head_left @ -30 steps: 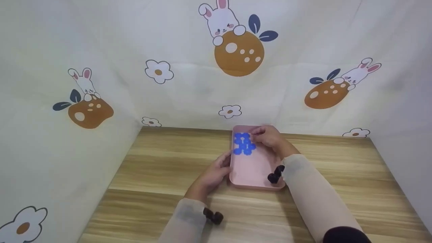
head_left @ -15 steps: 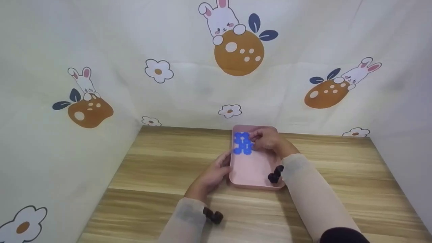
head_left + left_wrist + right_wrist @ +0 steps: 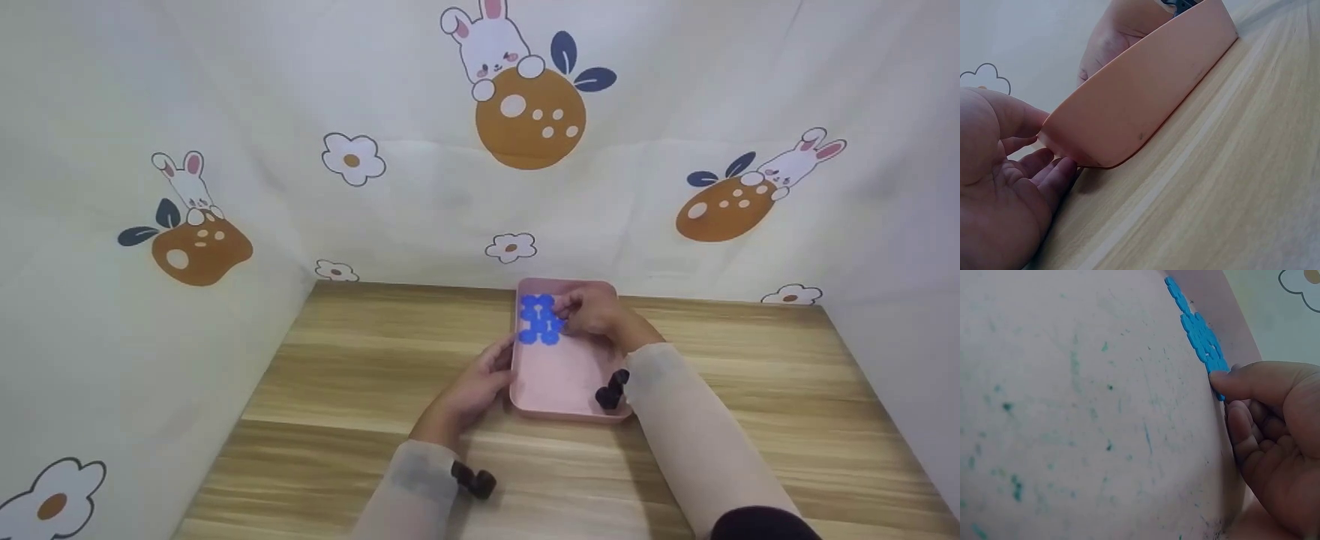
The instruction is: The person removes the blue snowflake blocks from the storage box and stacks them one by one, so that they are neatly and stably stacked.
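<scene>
A pink tray point(image 3: 559, 382) with low walls rests on the table against the back curtain. My left hand point(image 3: 476, 386) holds its left side; in the left wrist view its fingers point(image 3: 1060, 174) curl against the tray's lower corner. Inside the tray's far left lies a flat blue plastic openwork sheet point(image 3: 540, 321) of joined, scalloped discs. My right hand point(image 3: 596, 309) reaches over the tray's right side and pinches the sheet's right edge. In the right wrist view the thumb point(image 3: 1241, 379) lies on the end of the blue sheet point(image 3: 1202, 334), and the other fingers are bent beneath.
The wood-grain table point(image 3: 360, 360) extends to both sides of the tray. Behind it hangs a pale curtain point(image 3: 420, 217) with printed rabbits and flowers. Green and blue specks mark the tray floor point(image 3: 1089, 416). A dark wrist device point(image 3: 613, 390) hangs over the tray's near right corner.
My right hand has shifted slightly down along the right edge of the blue sheet, and its fingers now cover more of that edge. The left hand and the tray stay put.
</scene>
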### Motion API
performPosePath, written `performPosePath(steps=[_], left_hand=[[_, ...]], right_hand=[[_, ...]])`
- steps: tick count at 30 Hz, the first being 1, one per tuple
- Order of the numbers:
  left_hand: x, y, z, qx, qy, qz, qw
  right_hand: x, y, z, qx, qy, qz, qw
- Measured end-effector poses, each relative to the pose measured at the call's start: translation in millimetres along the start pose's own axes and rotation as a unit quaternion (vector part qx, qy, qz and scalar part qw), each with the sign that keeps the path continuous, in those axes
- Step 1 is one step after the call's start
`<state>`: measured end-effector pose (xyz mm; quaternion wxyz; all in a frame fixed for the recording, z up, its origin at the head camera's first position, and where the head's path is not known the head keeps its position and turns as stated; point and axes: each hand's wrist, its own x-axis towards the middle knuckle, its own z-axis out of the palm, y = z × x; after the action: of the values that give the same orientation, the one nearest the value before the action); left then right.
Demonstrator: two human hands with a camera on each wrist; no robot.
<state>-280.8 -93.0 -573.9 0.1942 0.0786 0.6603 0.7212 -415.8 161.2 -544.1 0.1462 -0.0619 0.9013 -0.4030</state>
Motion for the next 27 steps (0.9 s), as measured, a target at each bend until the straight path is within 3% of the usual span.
performPosePath(steps=[8, 17, 27], left_hand=[[-0.1, 0.5, -0.1, 0.008, 0.005, -0.005, 0.9999], [0.9, -1.7, -0.1, -0.007, -0.007, 0.005, 0.9999], [1.8, -2.4, -0.4, -0.025, -0.013, 0.003, 0.9996]], right_hand=[[0.2, 2.3, 0.6, 0.002, -0.001, 0.002, 1.0], [-2.3, 3.0, 1.9, -0.009, -0.009, -0.041, 0.9991], [-1.8, 4.2, 1.8, 0.0, -0.01, -0.027, 0.9996]])
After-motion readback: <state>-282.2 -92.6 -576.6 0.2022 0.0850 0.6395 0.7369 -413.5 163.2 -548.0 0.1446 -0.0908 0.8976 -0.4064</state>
